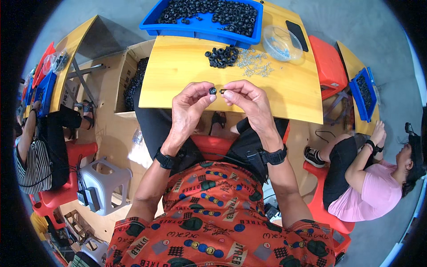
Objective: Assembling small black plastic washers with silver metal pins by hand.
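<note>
Above the near edge of the yellow table (178,66), my left hand (189,107) pinches a small black ring-shaped part (212,91) between thumb and fingertips, its hollow end turned to the right. Close beside it, my right hand (250,103) grips a tiny dark piece (222,91) at the fingertips; its exact kind is too small to make out. A narrow gap separates the two pieces. Farther back lies a pile of black ring-shaped parts (221,57), with many small transparent bits (253,62) scattered to its right.
A blue tray (191,32) of black parts stands at the far edge. Right of it are a transparent bowl (282,43) and a flat black object (297,35). A cardboard box (122,95) stands left of the table. Co-workers sit on both sides, one in a pink shirt (376,196).
</note>
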The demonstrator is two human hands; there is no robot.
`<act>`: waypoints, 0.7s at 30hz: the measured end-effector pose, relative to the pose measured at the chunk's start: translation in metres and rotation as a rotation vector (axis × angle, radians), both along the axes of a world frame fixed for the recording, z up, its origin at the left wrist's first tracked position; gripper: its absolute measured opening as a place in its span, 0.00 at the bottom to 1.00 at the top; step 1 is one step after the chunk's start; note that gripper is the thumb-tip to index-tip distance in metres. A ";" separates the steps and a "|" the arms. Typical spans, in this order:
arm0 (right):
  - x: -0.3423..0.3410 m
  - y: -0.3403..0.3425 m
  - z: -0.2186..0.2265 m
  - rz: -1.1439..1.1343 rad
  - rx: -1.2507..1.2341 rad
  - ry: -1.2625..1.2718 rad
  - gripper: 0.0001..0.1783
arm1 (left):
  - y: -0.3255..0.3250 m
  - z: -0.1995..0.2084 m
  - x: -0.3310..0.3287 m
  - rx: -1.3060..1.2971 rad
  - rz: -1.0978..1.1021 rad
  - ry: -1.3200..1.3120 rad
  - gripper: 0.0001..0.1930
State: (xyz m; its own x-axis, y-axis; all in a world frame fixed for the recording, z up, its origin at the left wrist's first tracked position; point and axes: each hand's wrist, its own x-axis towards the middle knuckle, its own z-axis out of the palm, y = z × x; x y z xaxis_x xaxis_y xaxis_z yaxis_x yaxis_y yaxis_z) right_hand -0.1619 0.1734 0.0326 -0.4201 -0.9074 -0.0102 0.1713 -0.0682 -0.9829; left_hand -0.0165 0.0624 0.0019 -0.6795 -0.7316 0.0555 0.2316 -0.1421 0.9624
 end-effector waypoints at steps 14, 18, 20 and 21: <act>0.003 -0.005 -0.012 0.010 0.006 0.052 0.07 | 0.003 0.004 0.005 -0.235 0.028 -0.016 0.13; 0.005 -0.007 -0.012 0.009 0.001 0.034 0.07 | 0.003 0.007 0.006 -0.327 0.053 -0.026 0.14; 0.005 -0.007 -0.012 0.011 0.004 0.032 0.07 | 0.002 0.008 0.006 -0.377 0.064 -0.037 0.14; 0.005 -0.007 -0.013 0.015 0.006 0.041 0.07 | 0.002 0.008 0.007 -0.427 0.074 -0.047 0.14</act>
State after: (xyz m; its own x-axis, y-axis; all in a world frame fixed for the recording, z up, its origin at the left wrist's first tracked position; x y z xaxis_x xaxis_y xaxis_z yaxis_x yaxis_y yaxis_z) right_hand -0.1567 0.1660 0.0196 -0.4063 -0.9137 0.0014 0.1322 -0.0603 -0.9894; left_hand -0.0099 0.0642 0.0103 -0.6354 -0.6961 0.3342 0.1812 0.2863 0.9409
